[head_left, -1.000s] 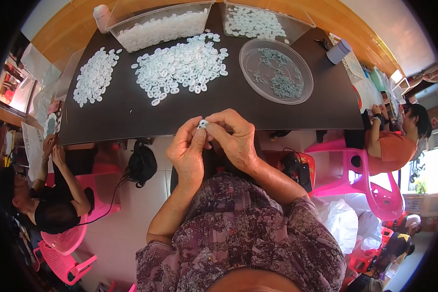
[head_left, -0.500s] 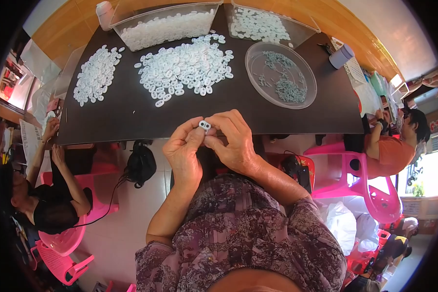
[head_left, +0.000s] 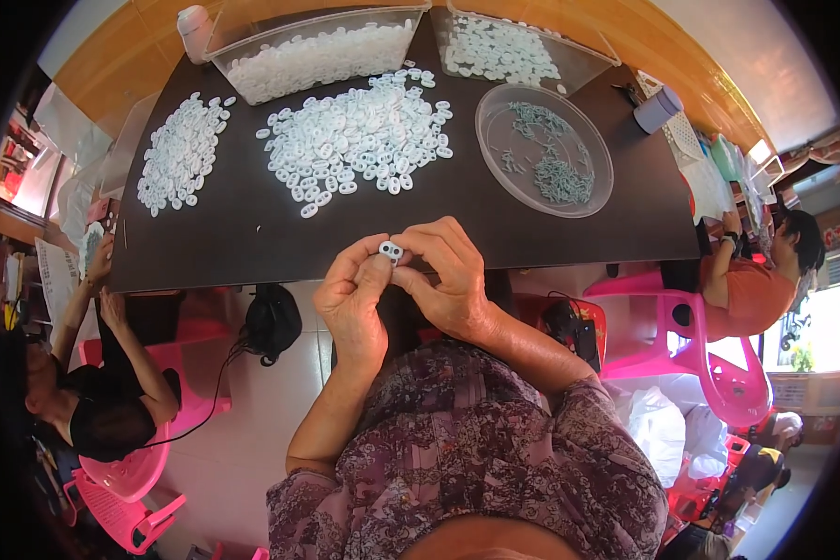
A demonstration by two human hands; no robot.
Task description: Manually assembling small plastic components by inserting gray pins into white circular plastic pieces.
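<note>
Both hands, left hand (head_left: 350, 303) and right hand (head_left: 450, 278), are pinching one small white two-hole piece (head_left: 390, 250) in a closed grip at frame center, just below the dark table (head_left: 252, 233) edge, white piece pile (head_left: 355, 135) lying above.

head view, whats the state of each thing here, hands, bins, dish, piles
left hand: pinching the small white piece
right hand: pinching the same piece
small white piece: held above the table edge, two holes showing
middle pile: loose, spread on the black table
left pile: loose, spread out
left clear bin: open, holds white pieces
right clear bin: open, thin layer
round clear dish: uncovered, small grey-green parts inside
</note>
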